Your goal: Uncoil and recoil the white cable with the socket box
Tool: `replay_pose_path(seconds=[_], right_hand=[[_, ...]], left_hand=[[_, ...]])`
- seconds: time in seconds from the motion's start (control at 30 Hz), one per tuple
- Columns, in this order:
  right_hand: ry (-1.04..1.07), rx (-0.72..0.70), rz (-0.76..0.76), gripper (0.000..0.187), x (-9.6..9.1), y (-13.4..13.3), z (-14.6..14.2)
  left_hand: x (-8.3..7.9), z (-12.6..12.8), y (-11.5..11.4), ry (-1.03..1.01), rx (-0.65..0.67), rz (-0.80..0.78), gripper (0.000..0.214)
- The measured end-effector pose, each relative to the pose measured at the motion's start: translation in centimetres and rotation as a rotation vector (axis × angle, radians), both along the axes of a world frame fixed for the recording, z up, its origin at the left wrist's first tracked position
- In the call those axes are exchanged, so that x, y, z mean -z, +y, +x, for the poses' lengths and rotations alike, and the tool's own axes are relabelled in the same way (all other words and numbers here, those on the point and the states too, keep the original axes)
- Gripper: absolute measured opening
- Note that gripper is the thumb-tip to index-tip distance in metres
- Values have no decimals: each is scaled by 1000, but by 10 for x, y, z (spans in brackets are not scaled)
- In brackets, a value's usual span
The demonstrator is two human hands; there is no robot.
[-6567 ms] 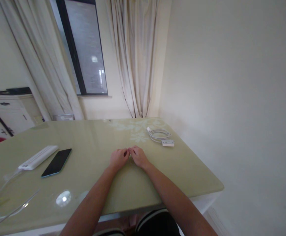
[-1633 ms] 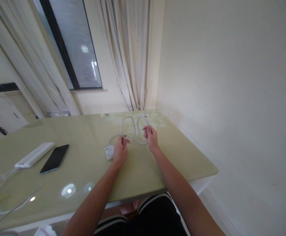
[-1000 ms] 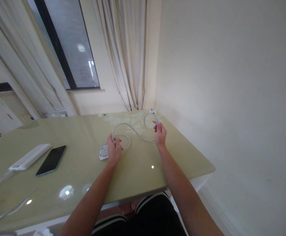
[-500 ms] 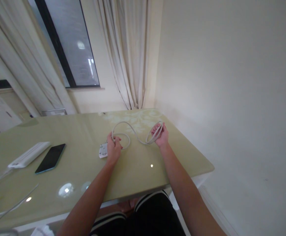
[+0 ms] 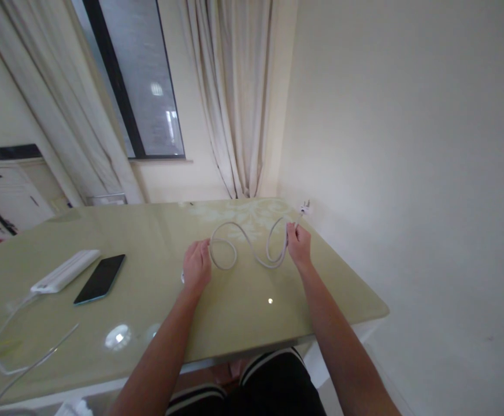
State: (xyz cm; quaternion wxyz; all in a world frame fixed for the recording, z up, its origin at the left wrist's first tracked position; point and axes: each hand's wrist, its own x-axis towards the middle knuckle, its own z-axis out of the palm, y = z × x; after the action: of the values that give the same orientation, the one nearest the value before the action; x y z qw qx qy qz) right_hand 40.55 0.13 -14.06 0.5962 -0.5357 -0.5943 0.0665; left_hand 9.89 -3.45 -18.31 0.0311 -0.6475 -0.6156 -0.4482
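A white extension cord (image 5: 251, 249) hangs in loose loops between my two hands, above the table. My left hand (image 5: 197, 267) is closed around its socket-block end, with the cord coming out by the fingertips. Only a small white edge of the block (image 5: 182, 277) shows at the left of that hand; the rest is hidden. My right hand (image 5: 299, 245) is closed on the cord near its other end. The white plug (image 5: 306, 207) sticks up past these fingers, its dark prongs pointing upward.
A black phone (image 5: 100, 279) lies on the glossy table (image 5: 234, 315) at the left, beside a long white power strip (image 5: 66, 271) with its cord (image 5: 9, 321). A plain wall (image 5: 408, 173) bounds the right side. Curtains (image 5: 238, 98) hang behind the table.
My right hand has turned and closed around the cord, and the plug now shows above it. My left hand has turned over the socket block, hiding most of it. The view has shifted slightly.
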Motion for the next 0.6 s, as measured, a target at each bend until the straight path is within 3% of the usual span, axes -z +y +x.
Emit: replay_pose_path(seconds=[0.17, 0.3, 0.4, 0.5, 0.6], right_hand=[[-635, 71, -1, 34, -49, -10, 54], [-832, 238, 159, 34, -104, -18, 90], [-816, 388, 175, 32, -143, -25, 112], [-636, 531, 143, 28, -179, -30, 134], [-372, 444, 261, 27, -210, -30, 159]], left_hand=[[0, -26, 2, 206, -252, -362, 47], [2, -35, 3, 246, -206, -580, 44], [0, -38, -1, 270, -166, -611, 38], [-5, -43, -6, 389, -210, -551, 40], [-16, -56, -8, 428, -253, -453, 41]])
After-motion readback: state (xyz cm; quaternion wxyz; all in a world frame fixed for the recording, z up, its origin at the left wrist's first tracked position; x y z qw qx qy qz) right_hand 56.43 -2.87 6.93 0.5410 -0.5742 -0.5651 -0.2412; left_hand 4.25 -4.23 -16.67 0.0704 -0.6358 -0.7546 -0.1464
